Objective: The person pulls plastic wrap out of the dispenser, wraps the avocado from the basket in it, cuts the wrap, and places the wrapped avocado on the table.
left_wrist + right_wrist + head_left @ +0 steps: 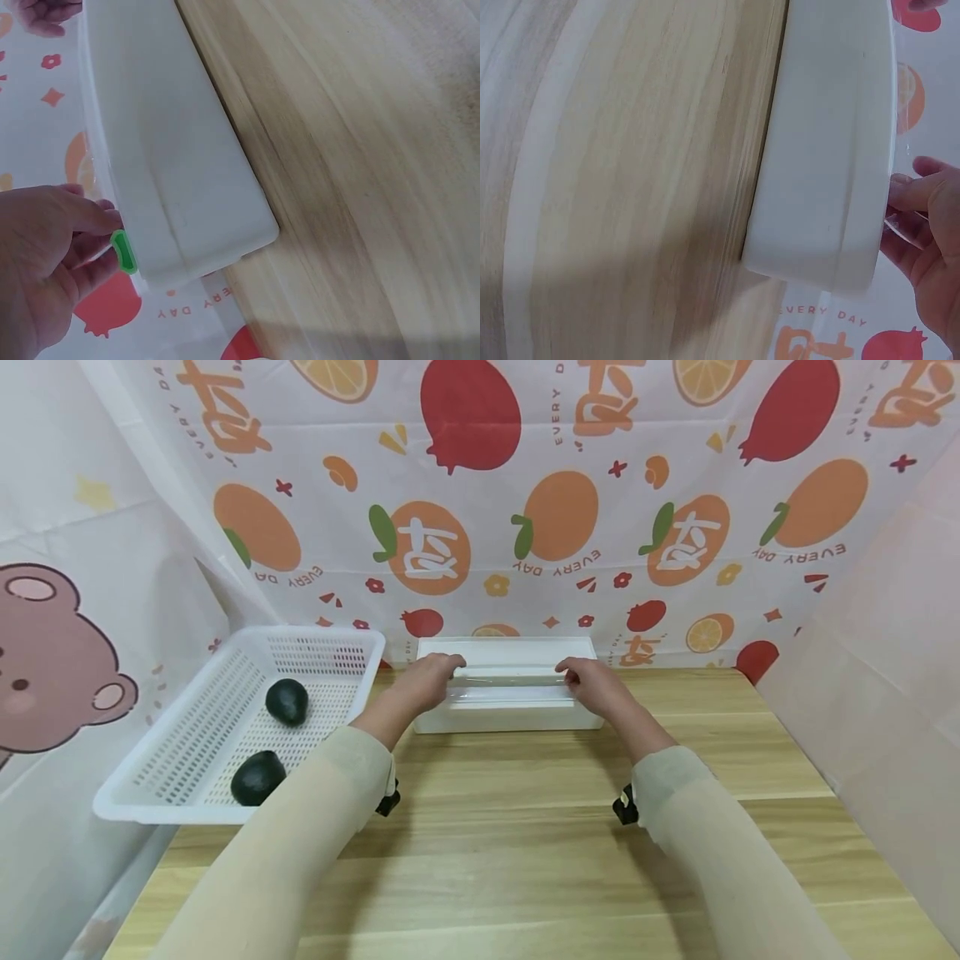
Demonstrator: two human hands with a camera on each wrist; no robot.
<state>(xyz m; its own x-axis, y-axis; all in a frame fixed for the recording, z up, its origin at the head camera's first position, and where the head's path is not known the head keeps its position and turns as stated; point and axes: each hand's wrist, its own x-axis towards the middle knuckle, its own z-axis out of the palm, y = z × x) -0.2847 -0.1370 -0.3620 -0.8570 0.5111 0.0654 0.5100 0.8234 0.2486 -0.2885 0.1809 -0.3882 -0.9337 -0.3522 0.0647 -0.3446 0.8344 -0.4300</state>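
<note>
A long white cling film dispenser [510, 720] stands at the back of the wooden table. A strip of clear cling film [510, 693] shows across its front, spanning the gap between the two hands. My left hand [431, 681] pinches the film's left end, thumb and fingers curled at the dispenser's edge. Close by its fingertips is a green plastic piece [124, 252] on that edge. At the other end, my right hand [592, 683] pinches the film between thumb and fingers; a glossy fold of film [904, 231] shows under the thumb.
To the left stands a white perforated basket [120, 802] with two dark green avocados [287, 702] inside. A fruit-print sheet [495, 602] hangs right behind the dispenser, and pale sheets close off both sides. The wooden table [510, 843] stretches toward me.
</note>
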